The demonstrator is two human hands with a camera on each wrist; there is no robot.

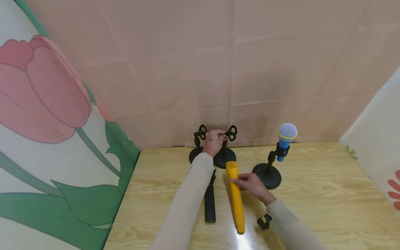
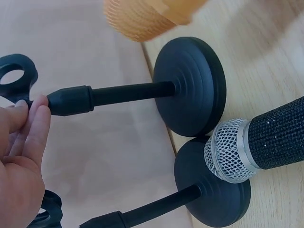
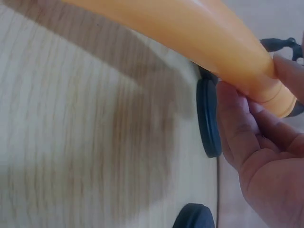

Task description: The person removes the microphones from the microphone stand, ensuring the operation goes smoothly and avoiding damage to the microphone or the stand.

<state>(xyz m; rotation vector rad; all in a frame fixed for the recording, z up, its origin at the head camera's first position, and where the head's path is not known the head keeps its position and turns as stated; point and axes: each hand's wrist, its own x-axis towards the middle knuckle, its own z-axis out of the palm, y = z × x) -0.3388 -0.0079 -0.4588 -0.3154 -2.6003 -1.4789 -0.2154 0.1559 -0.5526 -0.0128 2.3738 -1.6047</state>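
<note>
My left hand [image 1: 214,143] pinches the neck of a black microphone stand [image 2: 130,93] just below its clip, at the table's back edge. The stand's round base [image 1: 225,160] is on the table. My right hand [image 1: 254,187] holds a yellow microphone [image 1: 236,203] between thumb and fingers near its head; in the right wrist view its shaft [image 3: 204,38] slants above the tabletop. To the left lies a black glittery microphone [image 1: 210,205] with a silver mesh head [image 2: 230,151], partly hidden by my left sleeve in the head view.
A second black stand [image 1: 196,153] with a clip stands left of the held one. On the right, a blue microphone [image 1: 285,140] sits tilted in a third stand [image 1: 267,176]. A pink-beige sheet [image 1: 175,86] hangs behind the wooden table [image 1: 318,194].
</note>
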